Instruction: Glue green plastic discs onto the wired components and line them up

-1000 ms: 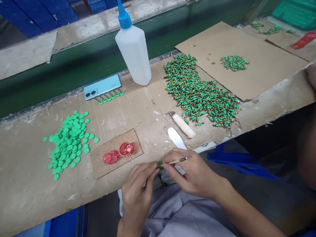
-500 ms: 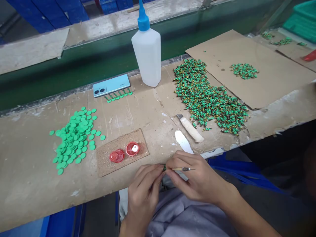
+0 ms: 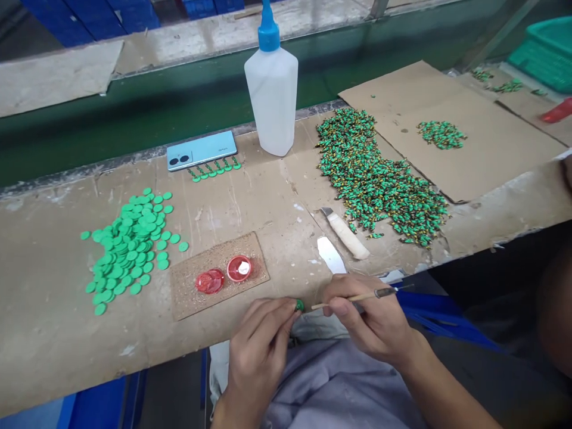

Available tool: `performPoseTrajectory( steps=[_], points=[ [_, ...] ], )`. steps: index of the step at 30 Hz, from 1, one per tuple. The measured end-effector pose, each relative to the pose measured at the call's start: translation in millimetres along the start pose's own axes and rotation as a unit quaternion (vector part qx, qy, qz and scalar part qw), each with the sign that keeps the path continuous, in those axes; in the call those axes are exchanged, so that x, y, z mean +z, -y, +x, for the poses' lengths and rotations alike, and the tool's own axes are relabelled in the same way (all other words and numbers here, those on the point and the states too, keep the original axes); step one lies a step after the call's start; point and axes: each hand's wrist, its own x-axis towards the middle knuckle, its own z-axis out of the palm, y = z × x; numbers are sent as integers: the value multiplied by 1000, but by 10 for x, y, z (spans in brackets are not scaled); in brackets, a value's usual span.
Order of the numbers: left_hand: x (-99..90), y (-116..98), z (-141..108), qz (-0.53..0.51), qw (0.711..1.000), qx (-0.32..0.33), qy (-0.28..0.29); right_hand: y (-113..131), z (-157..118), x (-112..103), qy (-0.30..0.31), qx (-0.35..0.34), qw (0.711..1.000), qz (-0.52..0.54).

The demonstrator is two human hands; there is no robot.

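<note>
My left hand is at the table's front edge, its fingertips pinching a small green disc. Whether a figurine is fixed to that disc cannot be made out. To the right, my right hand grips a thin wooden stick tool with a dark collar and a fine needle-like tip pointing right; its plain end points toward the disc, apart from it. Just beyond the right hand lies a flat white blade, beside a knife with a pale wrapped handle.
A cardboard piece bears a red cap with white stuff and a second red piece. Around are loose green discs, piled green figurines, a phone with several mounted figurines, and a white bottle.
My right hand has moved right, away from the left fingertips, taking the stick tool with it. The green disc in my left fingers shows more now.
</note>
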Motion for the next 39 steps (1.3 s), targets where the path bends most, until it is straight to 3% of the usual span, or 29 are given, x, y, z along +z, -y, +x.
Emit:
performPoseTrajectory(
  steps=[9,24,34,39],
  points=[
    [-1,0,-1,-1,1000,-5,5,-29,47,160,7,-27,999,-30],
    [-4,20,6,-3,1000,18,-2,3,37,158,78,-33,995,-60],
    [-30,46,-44,24,999,32,21,36,-37,310,30,-21,999,-27],
    [-68,29,19,38,998,35,36,57,13,282,54,-9,998,-9]
  ],
)
